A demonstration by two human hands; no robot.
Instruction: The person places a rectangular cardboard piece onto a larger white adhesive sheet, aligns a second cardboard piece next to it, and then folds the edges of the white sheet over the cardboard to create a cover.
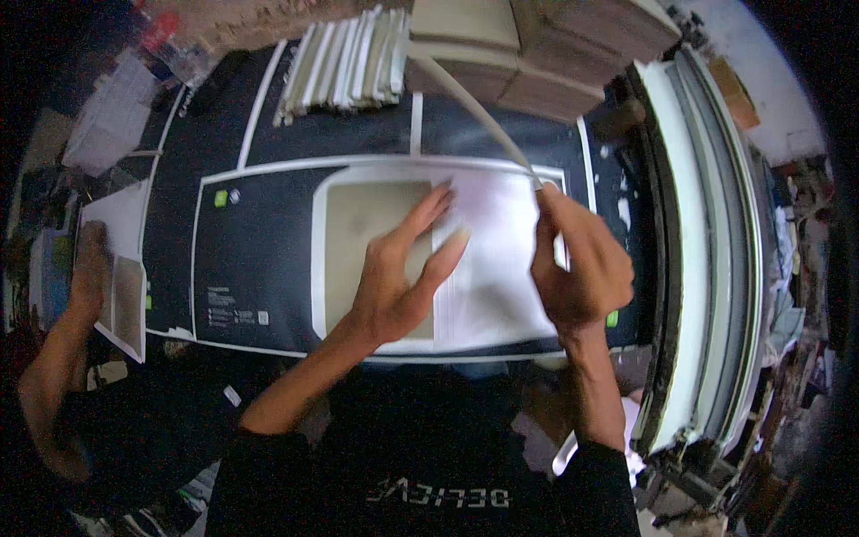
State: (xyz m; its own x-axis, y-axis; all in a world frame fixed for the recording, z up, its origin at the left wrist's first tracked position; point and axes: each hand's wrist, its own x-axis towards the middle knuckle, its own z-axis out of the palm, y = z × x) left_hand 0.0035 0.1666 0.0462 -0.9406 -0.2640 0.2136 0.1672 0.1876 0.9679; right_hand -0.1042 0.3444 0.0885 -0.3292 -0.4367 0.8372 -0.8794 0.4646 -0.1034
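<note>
A long, narrow beige strip (477, 109) slants from the far side down to my right hand (583, 268), whose closed fingers grip its near end. Beneath that hand lies a glossy white sheet (497, 286), creased near its left part. It meets a grey-beige board panel (371, 268) with a white border. My left hand (394, 282) is over the seam between the two, fingers apart and holding nothing; whether it touches the surface is unclear. Under everything is a black printed sheet (255, 259) edged in white.
A bundle of white and beige strips (344, 67) lies at the far side, beside stacked grey-brown boards (555, 85). Long pale panels (702, 268) line the right. At left, another person's hand (91, 264) is at a folded white-and-grey board piece (130, 304).
</note>
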